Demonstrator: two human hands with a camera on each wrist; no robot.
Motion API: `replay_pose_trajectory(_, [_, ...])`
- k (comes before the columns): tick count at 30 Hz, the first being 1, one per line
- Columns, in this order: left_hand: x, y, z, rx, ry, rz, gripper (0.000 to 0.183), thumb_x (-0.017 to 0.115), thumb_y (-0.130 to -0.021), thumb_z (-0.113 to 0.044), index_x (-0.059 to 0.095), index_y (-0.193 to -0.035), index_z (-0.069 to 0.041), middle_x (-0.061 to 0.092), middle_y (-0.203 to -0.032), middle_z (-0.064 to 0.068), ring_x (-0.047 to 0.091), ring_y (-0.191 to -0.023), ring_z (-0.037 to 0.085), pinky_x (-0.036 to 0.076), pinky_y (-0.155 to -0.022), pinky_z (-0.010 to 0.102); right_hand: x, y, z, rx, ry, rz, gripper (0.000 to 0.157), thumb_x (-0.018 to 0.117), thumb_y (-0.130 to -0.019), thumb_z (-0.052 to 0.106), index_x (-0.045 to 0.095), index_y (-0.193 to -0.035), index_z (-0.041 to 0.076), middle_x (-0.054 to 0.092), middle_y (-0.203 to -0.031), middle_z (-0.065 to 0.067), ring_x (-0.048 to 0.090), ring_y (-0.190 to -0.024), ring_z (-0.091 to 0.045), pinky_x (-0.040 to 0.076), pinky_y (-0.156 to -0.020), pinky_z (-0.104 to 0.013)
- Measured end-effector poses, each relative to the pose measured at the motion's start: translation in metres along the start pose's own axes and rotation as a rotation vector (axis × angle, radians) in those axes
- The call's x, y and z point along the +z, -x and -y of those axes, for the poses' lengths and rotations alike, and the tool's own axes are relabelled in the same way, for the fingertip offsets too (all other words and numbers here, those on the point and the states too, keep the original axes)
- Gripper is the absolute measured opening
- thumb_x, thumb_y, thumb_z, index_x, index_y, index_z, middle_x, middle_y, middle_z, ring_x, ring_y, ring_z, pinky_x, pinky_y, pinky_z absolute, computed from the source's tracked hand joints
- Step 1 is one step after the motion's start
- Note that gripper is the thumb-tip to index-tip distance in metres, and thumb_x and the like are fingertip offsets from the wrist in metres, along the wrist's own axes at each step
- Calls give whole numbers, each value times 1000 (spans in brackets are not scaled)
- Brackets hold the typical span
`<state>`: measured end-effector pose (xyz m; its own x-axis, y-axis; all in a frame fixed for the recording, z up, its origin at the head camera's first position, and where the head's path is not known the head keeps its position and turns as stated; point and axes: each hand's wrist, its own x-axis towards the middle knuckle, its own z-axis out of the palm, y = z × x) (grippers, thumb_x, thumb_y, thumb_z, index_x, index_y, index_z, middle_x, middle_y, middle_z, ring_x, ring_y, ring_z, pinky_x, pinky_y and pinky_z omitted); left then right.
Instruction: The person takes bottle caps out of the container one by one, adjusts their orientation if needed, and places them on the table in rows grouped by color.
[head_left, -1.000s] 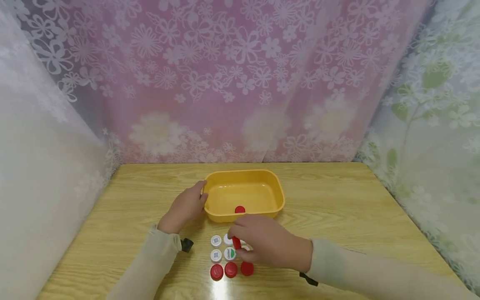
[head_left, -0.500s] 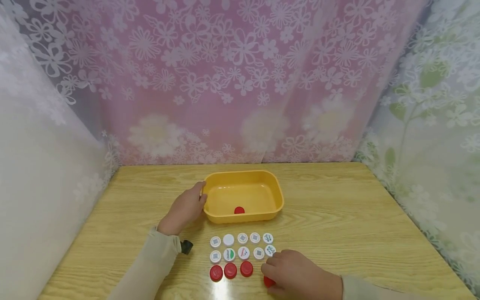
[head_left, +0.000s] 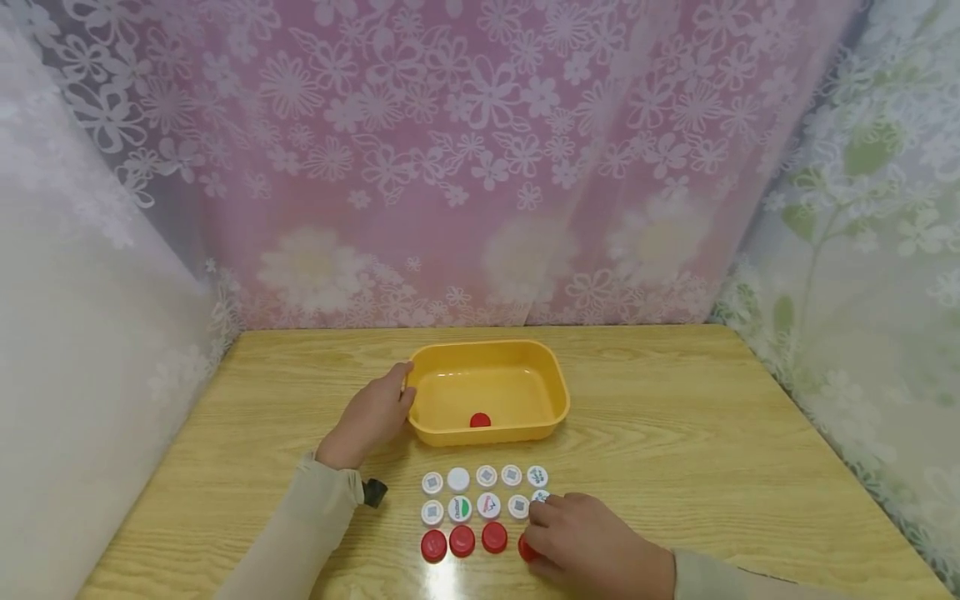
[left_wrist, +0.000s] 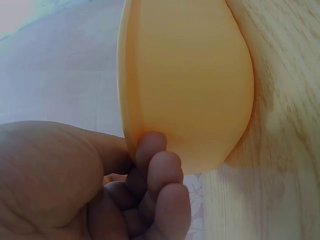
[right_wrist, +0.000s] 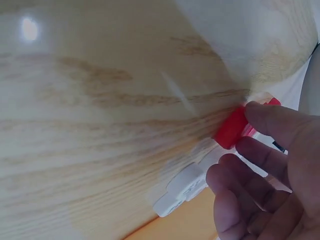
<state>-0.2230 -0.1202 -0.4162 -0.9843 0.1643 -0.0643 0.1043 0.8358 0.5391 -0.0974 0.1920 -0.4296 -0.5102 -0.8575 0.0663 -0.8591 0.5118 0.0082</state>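
Observation:
My left hand (head_left: 371, 419) grips the left end of a yellow plastic basin (head_left: 487, 436), its thumb and fingers on either side of the rim; the left wrist view shows the basin's outer wall (left_wrist: 190, 90) close up. Low at the right end of a row of red bottle caps (head_left: 462, 541), my right hand (head_left: 596, 546) pinches another red bottle cap (right_wrist: 231, 129) between thumb and index finger, down at the tabletop. That hand covers most of the cap in the head view. One red cap (head_left: 480, 420) lies inside the basin.
Two rows of white bottle caps (head_left: 488, 506), some with printed tops, lie between the basin and the red row. My right fingers overlap the rightmost white cap (head_left: 539, 497). Floral curtains (head_left: 480, 167) stand behind and beside the wooden table (head_left: 675, 400).
My right hand has carried a red cap from in front of the basin, over the white caps, to the red row's right end, then slightly left. My left hand stays on the basin.

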Motion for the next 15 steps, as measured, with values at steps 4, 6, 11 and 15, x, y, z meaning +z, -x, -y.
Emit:
replay_pose_trajectory(4, [0, 0, -1, 3, -14, -2, 51, 52, -109, -23, 41, -156, -4, 72, -117, 12, 61, -81, 18, 50, -75, 36, 3, -1, 0, 3, -18, 0, 13, 77, -94, 34, 68, -91, 25, 52, -77, 16, 41, -67, -1, 41, -61, -18])
replay_pose_trajectory(6, [0, -1, -1, 5, -19, -5, 51, 52, -109, -23, 41, -155, -4, 71, -119, 12, 60, -82, 18, 50, -75, 37, 5, -1, 0, 1, -23, 0, 13, 77, -95, 33, 67, -93, 25, 52, -77, 17, 41, -67, -1, 41, -62, -17])
replay_pose_trajectory(11, [-1, -1, -1, 9, -20, -7, 51, 53, -109, -22, 41, -155, -4, 72, -114, 12, 59, -77, 18, 49, -71, 35, 6, -3, 0, -14, -8, -10, 14, 77, -95, 32, 66, -95, 25, 52, -78, 17, 42, -67, -1, 41, -62, -17])
replay_pose_trajectory(15, [-1, -1, -1, 4, -28, -7, 51, 52, -109, -23, 41, -155, -4, 71, -119, 13, 61, -83, 18, 51, -77, 37, 4, -6, -1, -49, 51, 0, 13, 76, -95, 34, 66, -96, 24, 57, -81, 15, 44, -69, -3, 43, -63, -19])
